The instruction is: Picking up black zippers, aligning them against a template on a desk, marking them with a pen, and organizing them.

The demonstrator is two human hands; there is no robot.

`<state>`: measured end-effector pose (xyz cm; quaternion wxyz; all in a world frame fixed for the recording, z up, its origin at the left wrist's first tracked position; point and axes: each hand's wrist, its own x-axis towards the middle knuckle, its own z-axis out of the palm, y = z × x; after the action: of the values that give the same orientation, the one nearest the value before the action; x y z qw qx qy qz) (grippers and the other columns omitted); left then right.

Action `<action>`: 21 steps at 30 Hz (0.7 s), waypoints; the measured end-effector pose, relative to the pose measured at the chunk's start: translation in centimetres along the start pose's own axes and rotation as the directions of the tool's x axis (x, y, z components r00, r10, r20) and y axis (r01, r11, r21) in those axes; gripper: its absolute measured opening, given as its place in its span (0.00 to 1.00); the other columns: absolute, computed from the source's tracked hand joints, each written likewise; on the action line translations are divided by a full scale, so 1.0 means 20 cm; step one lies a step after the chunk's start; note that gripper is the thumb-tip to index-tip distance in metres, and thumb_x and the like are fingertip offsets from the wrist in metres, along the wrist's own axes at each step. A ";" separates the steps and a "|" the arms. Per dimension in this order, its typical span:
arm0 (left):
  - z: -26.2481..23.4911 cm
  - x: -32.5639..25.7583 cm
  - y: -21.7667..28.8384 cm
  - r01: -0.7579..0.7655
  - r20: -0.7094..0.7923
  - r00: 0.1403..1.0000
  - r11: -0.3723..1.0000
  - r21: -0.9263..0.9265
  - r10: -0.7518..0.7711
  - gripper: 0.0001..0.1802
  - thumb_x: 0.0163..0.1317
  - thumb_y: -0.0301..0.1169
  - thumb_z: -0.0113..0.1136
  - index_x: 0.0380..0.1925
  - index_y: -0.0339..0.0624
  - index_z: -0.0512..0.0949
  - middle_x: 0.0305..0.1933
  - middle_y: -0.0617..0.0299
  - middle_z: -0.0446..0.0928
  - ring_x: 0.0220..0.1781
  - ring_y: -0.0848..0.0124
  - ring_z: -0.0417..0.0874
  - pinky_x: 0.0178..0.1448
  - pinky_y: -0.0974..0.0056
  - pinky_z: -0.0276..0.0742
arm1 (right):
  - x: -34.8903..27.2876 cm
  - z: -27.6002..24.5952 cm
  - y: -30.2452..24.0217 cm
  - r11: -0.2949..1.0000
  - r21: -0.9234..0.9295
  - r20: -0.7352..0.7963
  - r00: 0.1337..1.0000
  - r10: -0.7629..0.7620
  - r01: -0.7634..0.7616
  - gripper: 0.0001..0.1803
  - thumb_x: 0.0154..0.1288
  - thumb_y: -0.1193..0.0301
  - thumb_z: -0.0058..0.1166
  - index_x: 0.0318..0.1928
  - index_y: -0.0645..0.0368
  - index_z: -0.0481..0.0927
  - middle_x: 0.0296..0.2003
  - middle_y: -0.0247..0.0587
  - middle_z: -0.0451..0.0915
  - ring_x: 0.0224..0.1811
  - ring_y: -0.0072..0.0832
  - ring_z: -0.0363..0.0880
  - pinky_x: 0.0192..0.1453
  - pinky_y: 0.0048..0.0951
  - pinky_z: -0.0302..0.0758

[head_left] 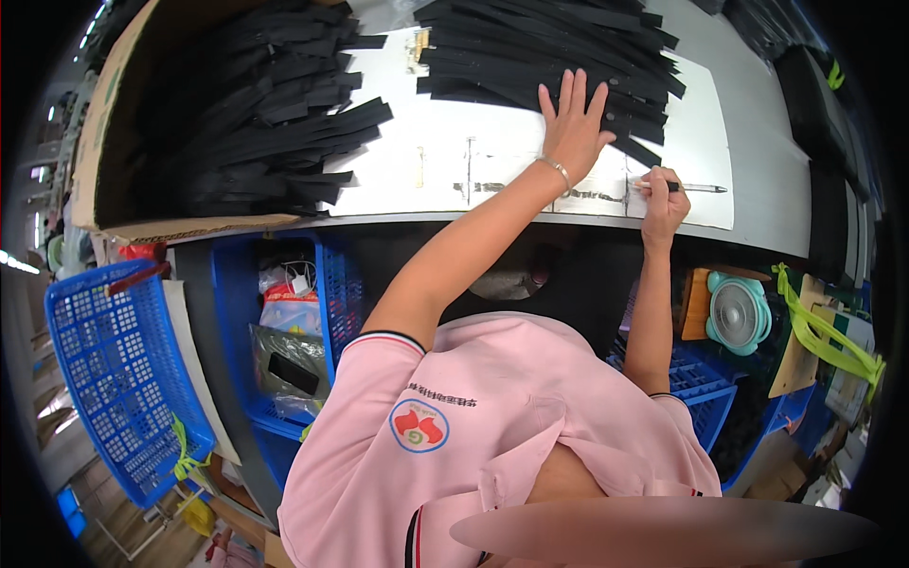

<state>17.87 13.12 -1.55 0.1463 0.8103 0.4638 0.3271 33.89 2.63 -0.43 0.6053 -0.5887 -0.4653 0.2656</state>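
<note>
Fingers of the right hand [663,194] pinch a slim pen [696,187], its tip aimed right across a white sheet [705,142] near the front edge of the grey worktop [767,161]. The left hand [573,128] lies flat, fingers spread apart, pressing on the lower edge of a heap of thin, matte black strips [549,47] that fan across the sheet. A thin metal bracelet [557,168] circles that wrist. Both forearms reach forward from pink short sleeves, the left nearly straight, the right bent at the elbow. A second loose pile of black strips [275,123] spills from an open cardboard box [104,133] at the left, with a bare stretch of sheet between the two heaps. Below the worktop's curved edge stand blue plastic mesh baskets [114,379]; a small teal fan [739,312] sits at the right.
</note>
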 end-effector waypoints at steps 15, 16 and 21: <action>-0.71 -0.35 -0.59 0.153 -0.197 0.976 0.925 0.349 -0.088 0.28 0.61 0.26 0.63 0.64 0.43 0.73 0.71 0.48 0.69 0.80 0.48 0.59 0.80 0.32 0.40 | 0.01 0.02 0.01 0.999 -0.044 0.017 0.999 0.027 -0.027 0.13 0.76 0.70 0.56 0.33 0.63 0.84 0.28 0.30 0.81 0.28 0.14 0.72 0.34 0.19 0.69; -0.79 -0.40 -0.73 0.185 -0.240 0.967 0.882 0.434 -0.085 0.27 0.62 0.26 0.61 0.63 0.42 0.74 0.71 0.49 0.70 0.80 0.50 0.60 0.80 0.33 0.42 | 0.02 0.03 0.01 0.999 -0.047 0.034 0.999 0.005 -0.003 0.12 0.76 0.70 0.56 0.34 0.63 0.84 0.27 0.30 0.81 0.28 0.14 0.72 0.34 0.19 0.69; -1.06 -0.50 -0.93 0.413 -0.229 0.911 0.777 0.475 -0.344 0.17 0.64 0.26 0.62 0.54 0.42 0.81 0.59 0.57 0.80 0.67 0.59 0.75 0.81 0.37 0.48 | 0.02 0.03 0.00 0.997 -0.066 0.042 0.999 -0.024 0.027 0.12 0.76 0.69 0.56 0.35 0.61 0.84 0.28 0.28 0.80 0.28 0.13 0.71 0.33 0.17 0.68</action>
<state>-12.02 13.05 0.23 -0.0423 0.6865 0.6958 0.2071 33.49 3.27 -0.46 0.5792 -0.5968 -0.4936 0.2543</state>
